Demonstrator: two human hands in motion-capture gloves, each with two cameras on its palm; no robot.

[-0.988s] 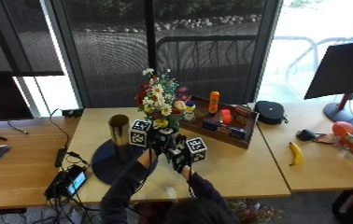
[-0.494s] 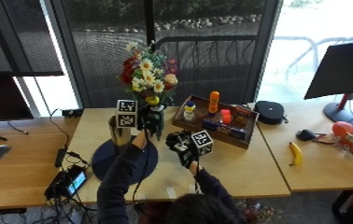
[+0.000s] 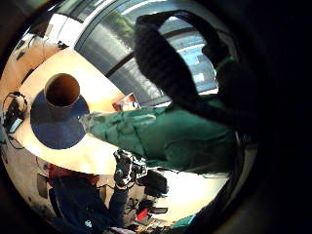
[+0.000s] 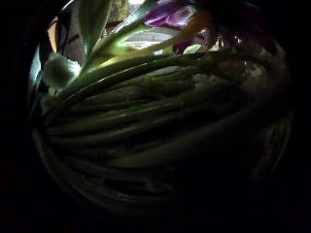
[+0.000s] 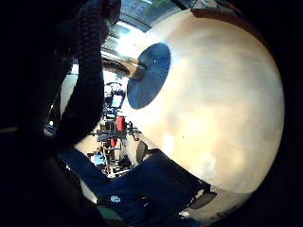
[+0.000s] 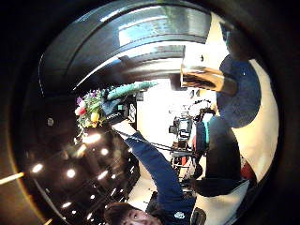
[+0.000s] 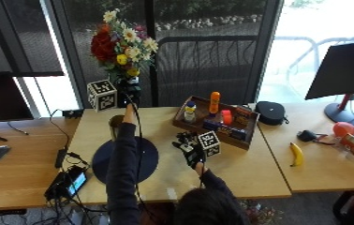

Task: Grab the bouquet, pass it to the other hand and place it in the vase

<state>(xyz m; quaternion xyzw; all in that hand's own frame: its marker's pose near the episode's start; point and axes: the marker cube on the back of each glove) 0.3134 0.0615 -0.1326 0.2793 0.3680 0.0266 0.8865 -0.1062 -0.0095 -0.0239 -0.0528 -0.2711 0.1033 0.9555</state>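
Note:
My left hand is raised high, and its fingers grip the green stems of the bouquet. The red, white and yellow flowers stand upright above it. The stems fill the left thumb side palm view. Below the raised hand a brass vase stands at the far edge of a dark blue round mat. The stem ends hang in the air well above the vase. My right hand hovers low over the table to the right of the mat, fingers relaxed and holding nothing. From the right thumb side palm view the bouquet and the vase are both visible.
A wooden tray with bottles and small items sits at the back right of the table. A banana lies further right. A black device with cables lies at the left table edge. Windows are close behind the table.
The right hand has let go of the bouquet and dropped toward the table. The left hand has carried the bouquet up and to the left, above the vase.

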